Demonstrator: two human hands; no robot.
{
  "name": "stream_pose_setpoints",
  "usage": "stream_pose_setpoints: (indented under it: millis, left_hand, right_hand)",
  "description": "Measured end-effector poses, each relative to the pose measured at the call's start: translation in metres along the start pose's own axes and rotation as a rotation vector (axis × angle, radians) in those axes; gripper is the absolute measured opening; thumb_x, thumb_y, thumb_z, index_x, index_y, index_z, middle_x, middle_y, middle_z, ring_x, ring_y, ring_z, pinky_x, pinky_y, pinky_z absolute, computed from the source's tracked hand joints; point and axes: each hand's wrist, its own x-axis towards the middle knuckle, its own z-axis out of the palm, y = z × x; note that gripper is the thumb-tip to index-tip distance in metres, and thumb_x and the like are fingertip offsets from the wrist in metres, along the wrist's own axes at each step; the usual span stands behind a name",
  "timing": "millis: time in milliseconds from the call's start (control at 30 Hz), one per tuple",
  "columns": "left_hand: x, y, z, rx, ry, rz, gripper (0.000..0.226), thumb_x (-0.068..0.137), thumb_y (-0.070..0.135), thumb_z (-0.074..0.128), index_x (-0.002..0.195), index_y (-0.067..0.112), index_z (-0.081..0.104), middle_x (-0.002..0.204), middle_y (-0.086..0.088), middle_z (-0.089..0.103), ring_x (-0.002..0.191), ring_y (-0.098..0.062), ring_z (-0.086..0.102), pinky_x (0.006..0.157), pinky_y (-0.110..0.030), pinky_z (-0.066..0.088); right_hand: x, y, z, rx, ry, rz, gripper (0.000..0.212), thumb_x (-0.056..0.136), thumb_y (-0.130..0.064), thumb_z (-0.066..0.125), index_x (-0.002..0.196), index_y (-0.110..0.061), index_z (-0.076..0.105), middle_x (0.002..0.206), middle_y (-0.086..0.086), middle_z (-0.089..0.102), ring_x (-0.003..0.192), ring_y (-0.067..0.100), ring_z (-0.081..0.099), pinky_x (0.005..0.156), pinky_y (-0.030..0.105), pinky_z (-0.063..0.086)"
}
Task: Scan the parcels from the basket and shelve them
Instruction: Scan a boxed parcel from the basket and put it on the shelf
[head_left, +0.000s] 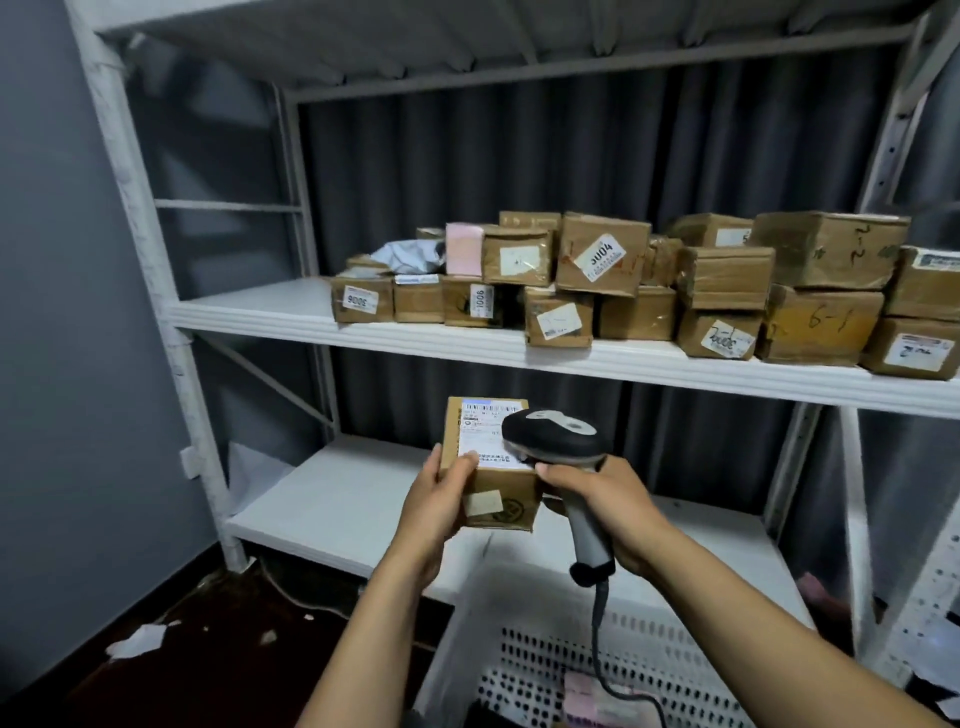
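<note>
My left hand (435, 506) grips a small cardboard parcel (500, 496) from its left side, the white shipping label facing up. My right hand (605, 506) holds a black and grey barcode scanner (558, 440) by its handle, with the scanner head right over the label's right part. Its cable (602, 639) hangs down toward the white perforated basket (524, 613) below my arms. Something pink and dark lies at the basket's bottom, too unclear to name. Both hands hover in front of the lower shelf (337, 499).
The middle shelf (270, 312) of the white metal rack carries several stacked labelled cardboard parcels (597, 254) from its middle to the right end; its left part is bare. The rack's left post (156, 260) stands by a grey wall. Paper scraps (140, 642) lie on the dark floor.
</note>
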Motion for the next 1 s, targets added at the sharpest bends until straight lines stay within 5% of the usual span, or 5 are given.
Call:
stream_pose_setpoints:
  millis: [267,400,467,733,1000]
  left_hand:
    - [0.032,0.050,-0.055,-0.095,0.211,0.043,0.052,0.085,0.038,0.068,0.133,0.038,0.048,0.109,0.004,0.069,0.086,-0.017,0.070,0.059,-0.028,0.054]
    - [0.055,0.071,-0.081,-0.220,0.320,0.045,0.049,0.082,0.032,0.074,0.123,0.021,0.051,0.107,-0.005,0.066,0.078,-0.019,0.067,0.055,-0.028,0.052]
    - [0.071,0.084,-0.094,-0.265,0.398,0.088,0.047,0.082,0.031,0.075,0.119,0.019,0.050,0.106,-0.005,0.064,0.078,-0.019,0.066,0.056,-0.029,0.052]
    - [0.161,0.156,-0.127,-0.219,0.614,0.313,0.046,0.076,0.043,0.075,0.112,0.030,0.049,0.110,-0.005,0.062,0.094,-0.024,0.063,0.091,-0.042,0.054]
    - [0.260,0.196,-0.123,-0.088,0.685,0.312,0.048,0.083,0.045,0.069,0.123,0.025,0.052,0.133,-0.014,0.045,0.084,-0.020,0.047,0.072,-0.029,0.041]
  right_hand:
    - [0.042,-0.030,0.075,-0.032,-0.111,-0.113,0.021,0.078,-0.003,0.075,0.099,-0.006,0.076,0.097,0.012,0.076,0.090,0.024,0.070,0.087,0.039,0.055]
    - [0.066,-0.051,0.099,-0.095,-0.131,-0.143,0.016,0.082,-0.002,0.073,0.097,-0.006,0.074,0.087,0.007,0.075,0.068,0.009,0.069,0.058,0.016,0.052]
    - [0.083,-0.062,0.109,-0.097,-0.130,-0.123,0.009,0.084,-0.004,0.072,0.093,-0.004,0.071,0.078,0.009,0.069,0.060,0.016,0.066,0.051,0.020,0.052]
    - [0.168,-0.094,0.112,-0.270,0.010,-0.188,0.017,0.079,-0.013,0.075,0.083,0.002,0.068,0.065,0.011,0.065,0.041,0.018,0.052,0.043,0.024,0.041]
    - [0.224,-0.100,0.109,-0.257,0.018,-0.217,0.012,0.078,-0.009,0.074,0.077,-0.001,0.065,0.063,0.010,0.060,0.044,0.019,0.047,0.044,0.023,0.036]
